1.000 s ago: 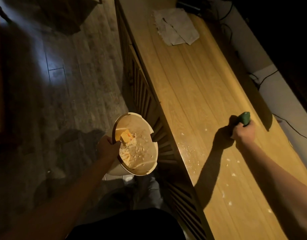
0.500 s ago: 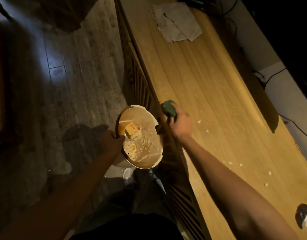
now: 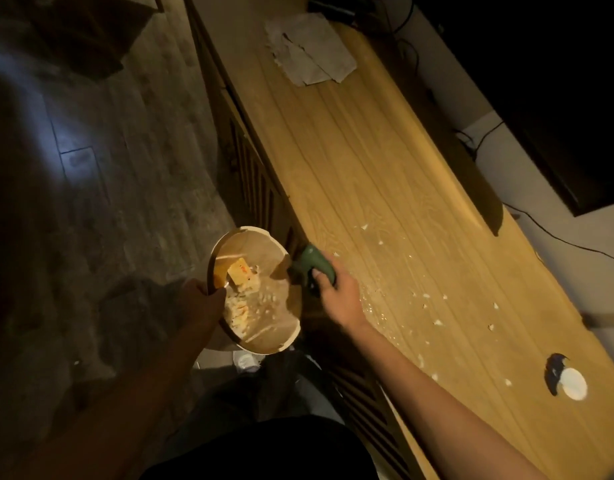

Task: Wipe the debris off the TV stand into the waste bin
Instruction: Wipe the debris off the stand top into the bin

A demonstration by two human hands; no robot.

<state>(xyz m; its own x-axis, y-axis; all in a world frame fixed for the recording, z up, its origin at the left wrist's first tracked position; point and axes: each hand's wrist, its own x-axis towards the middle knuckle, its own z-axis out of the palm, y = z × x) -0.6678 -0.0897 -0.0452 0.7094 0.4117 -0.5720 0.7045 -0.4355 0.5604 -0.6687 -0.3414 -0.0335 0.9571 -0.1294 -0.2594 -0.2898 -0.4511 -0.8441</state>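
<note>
At stand's edge, right hand point(image 3: 338, 292) grips green cloth point(image 3: 314, 263) — beside bin point(image 3: 257, 344).

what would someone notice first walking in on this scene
Probably the lit waste bin held by the left hand against the TV stand's front edge, scraps already inside. Next, the right hand gripping a green cloth at that edge, with white debris scattered on the wood behind it.

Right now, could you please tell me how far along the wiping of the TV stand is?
Partly done: the waste bin already holds a heap of scraps. In hand: the right hand grips a green cloth at the stand's front edge, right beside the bin, which the left hand holds by its rim. Left: white crumbs scattered across the top.
</note>
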